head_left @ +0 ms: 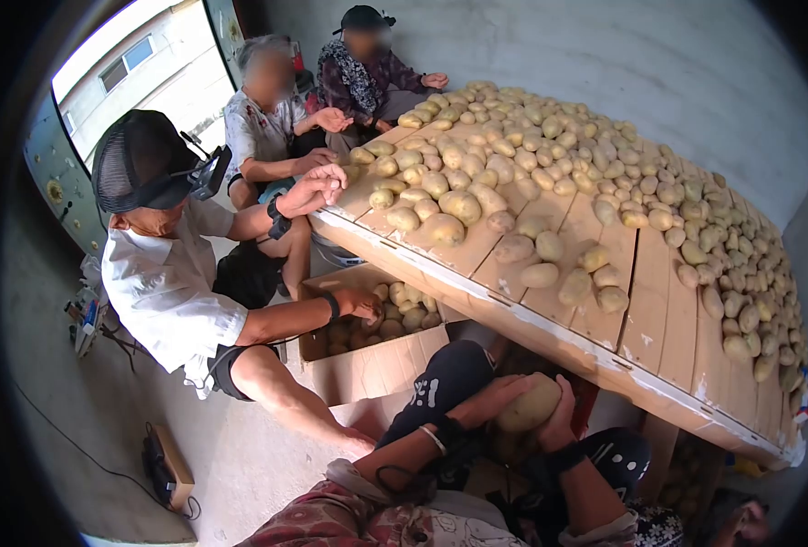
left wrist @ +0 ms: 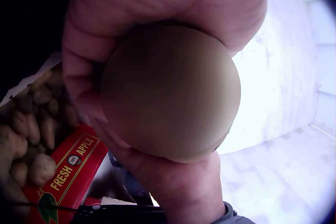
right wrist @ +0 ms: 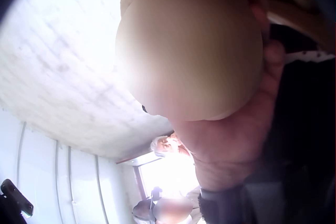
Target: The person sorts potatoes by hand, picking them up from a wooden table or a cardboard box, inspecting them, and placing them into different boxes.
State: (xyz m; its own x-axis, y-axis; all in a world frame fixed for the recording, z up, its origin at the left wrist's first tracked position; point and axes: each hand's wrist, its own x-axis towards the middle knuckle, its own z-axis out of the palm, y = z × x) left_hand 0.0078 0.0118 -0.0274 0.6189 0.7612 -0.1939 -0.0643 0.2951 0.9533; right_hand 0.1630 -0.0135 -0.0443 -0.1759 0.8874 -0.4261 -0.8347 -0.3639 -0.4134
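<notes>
A large pale potato is held between my two hands, over my lap in the head view. My left hand grips its left side, and my right hand cups the right side, fingers pointing up. The wrist views show the potato close up, round and blurred, with fingers and palms curved about it. A red box printed "FRESH APPLE" appears beside the hands in the left wrist view. Smaller potatoes lie in a container next to that box.
A slanted wooden table covered in many potatoes rises ahead, its edge close above my hands. At left, a person in a white shirt reaches into a cardboard box of potatoes. Two more people sit behind.
</notes>
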